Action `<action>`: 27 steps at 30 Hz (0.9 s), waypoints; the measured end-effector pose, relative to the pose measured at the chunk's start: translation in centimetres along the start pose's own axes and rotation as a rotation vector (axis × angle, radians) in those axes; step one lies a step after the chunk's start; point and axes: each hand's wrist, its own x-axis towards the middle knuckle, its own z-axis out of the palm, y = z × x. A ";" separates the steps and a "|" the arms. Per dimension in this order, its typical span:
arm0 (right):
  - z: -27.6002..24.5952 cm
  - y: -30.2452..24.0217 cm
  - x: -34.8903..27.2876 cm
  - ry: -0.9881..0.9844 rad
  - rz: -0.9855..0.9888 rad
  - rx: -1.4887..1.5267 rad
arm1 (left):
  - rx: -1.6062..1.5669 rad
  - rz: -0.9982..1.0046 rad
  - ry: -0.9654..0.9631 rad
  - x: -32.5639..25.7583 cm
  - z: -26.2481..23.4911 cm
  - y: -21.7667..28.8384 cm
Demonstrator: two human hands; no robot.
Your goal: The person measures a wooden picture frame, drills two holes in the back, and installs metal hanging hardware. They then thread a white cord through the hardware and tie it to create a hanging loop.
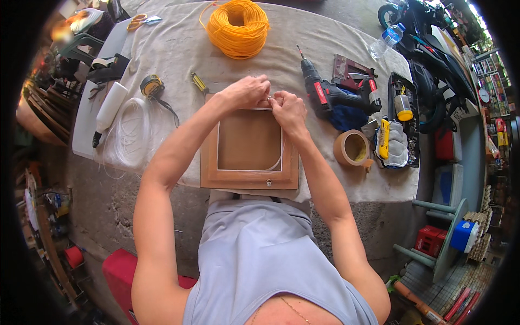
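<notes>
A square wooden frame (209, 162) with a brown recessed panel lies in front of me on the cloth-covered table. A thin white strip (249, 170) runs round the panel's inner edge, with a loose pale curve at the lower right corner. Over the frame's far side, my left hand (250, 91) is closed, its fingertips bent down and partly hidden. Close beside it, my right hand (289, 111) pinches at the same far edge. A small pale bit shows between the two hands' fingertips, too small to name. A small metal knob (269, 183) sits on the frame's near side.
Beyond the frame is an orange rope coil (237, 30). To the right are a cordless drill (330, 92), staple gun (352, 73), tape roll (352, 148) and tool case (403, 81). Leftward lie a tape measure (152, 85), clear line coil (132, 132) and white bottle (112, 107).
</notes>
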 end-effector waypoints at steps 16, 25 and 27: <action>-5.5 -0.3 -5.9 -0.364 0.505 1.515 | -1.063 -0.419 0.499 -9.4 1.5 13.9; -4.2 -0.5 -10.3 -0.259 0.468 1.747 | -2.151 -0.715 0.553 -9.0 3.1 15.4; -3.7 -0.1 -10.7 -0.310 0.460 1.675 | -2.090 -0.721 0.563 -9.0 2.9 15.4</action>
